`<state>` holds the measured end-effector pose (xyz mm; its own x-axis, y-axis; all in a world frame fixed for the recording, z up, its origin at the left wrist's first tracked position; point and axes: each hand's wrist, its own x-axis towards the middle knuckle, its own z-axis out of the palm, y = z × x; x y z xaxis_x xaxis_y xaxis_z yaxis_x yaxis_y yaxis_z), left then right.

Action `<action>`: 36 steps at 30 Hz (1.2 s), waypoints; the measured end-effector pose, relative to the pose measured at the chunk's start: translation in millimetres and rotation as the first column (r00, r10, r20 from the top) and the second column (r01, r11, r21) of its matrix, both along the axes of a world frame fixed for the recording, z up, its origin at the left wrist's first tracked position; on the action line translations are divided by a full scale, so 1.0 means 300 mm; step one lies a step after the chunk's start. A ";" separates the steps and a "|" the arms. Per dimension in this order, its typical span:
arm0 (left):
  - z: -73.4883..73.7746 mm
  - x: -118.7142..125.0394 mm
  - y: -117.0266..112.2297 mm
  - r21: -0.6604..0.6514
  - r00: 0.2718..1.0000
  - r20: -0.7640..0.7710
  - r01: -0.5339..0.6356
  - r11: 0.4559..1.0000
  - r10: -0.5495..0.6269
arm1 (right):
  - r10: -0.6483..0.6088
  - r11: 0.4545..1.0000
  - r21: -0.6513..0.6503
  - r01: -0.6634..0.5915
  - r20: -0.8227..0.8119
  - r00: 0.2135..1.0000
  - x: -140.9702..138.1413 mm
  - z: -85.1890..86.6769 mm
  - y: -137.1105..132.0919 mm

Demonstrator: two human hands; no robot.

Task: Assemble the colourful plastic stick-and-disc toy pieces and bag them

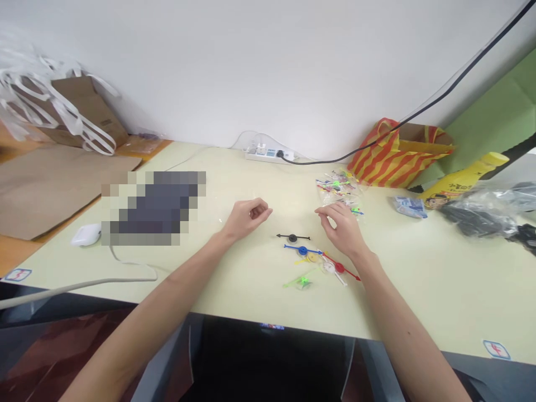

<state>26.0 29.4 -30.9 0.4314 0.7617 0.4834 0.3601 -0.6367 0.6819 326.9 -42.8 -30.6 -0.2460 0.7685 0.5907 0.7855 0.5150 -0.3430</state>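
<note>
A blue arrow (pixel 302 250) is laid on the tabletop (pixel 419 268), set back from the near edge. A black arrow (pixel 292 238) is placed just beyond it; a yellow arrow (pixel 312 257), a white arrow (pixel 329 268) and a red arrow (pixel 339 268) are bunched at its right; a green arrow (pixel 302 281) is set on its near side, with a strip of room left before the edge. The left hand (pixel 249 216) is held beyond and left of the blue arrow, its fingers curled towards the thumb; whether anything small is pinched cannot be told. The right hand (pixel 340 223) is held beyond and right of it, released, its fingers loosely bent. Beyond the blue arrow, between the hands, open room is left as far as a power strip (pixel 268 155). A clear bag of arrows (pixel 335 187) is placed beyond it, to the right.
</note>
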 end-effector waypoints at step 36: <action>-0.020 -0.008 0.013 -0.019 0.991 -0.135 -0.028 0.999 0.026 | -0.003 1.000 -0.013 0.003 -0.001 1.000 -0.004 -0.002 -0.004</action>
